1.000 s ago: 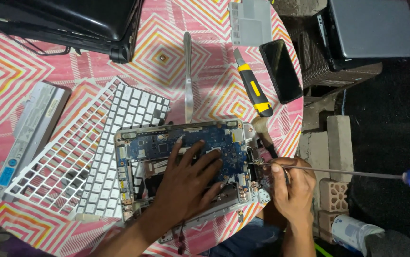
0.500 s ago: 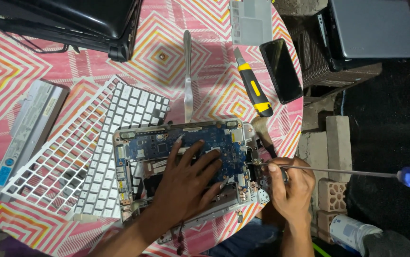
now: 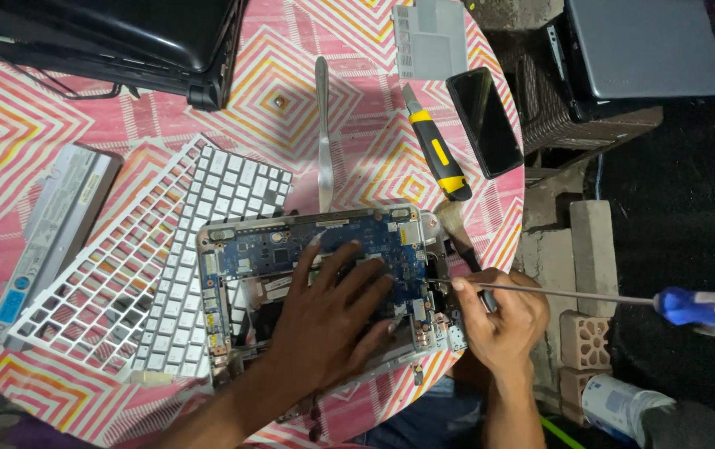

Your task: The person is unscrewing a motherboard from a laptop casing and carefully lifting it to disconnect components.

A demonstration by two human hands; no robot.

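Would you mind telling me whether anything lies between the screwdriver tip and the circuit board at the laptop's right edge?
Nothing visible does. The right hand pinches the screwdriver shaft near its tip, which meets the circuit board at its right edge. The left hand lies flat on the board further left, and the brush lies just above, clear of the tip.

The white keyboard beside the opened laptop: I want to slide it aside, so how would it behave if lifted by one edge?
The white keyboard looks like a thin sheet, so it would probably flex and sag. With no casing it is likely light. It overlaps the keyboard frame, so pushing it may drag that along.
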